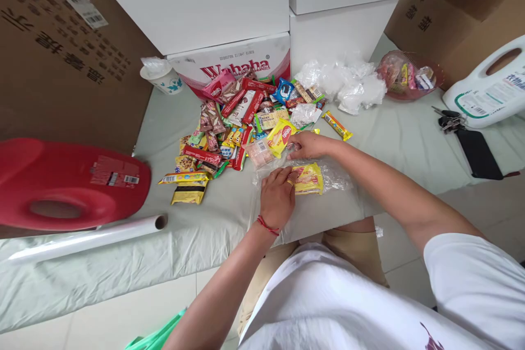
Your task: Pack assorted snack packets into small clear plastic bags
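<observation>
A yellow snack packet (309,178) lies on clear plastic film (340,178) near the table's front edge. My left hand (276,197), with a red cord on its wrist, is closed at the packet's left end, fingers bent over it. Just beyond, my right hand (308,145) has its fingers curled together on the film's far edge. Another yellow packet (281,136) marked nabati stands tilted beside those fingertips, against a pale pink packet (259,152). Behind and left spreads a pile of wrapped snacks (246,106).
Left are a red jug (123,180), a film roll (90,240) and a paper cup (164,79). Crumpled clear plastic (356,87), a red bowl (435,74), keys (449,120), a black phone (478,154) and a white jug (492,87) stand right. Boxes (229,57) line the back.
</observation>
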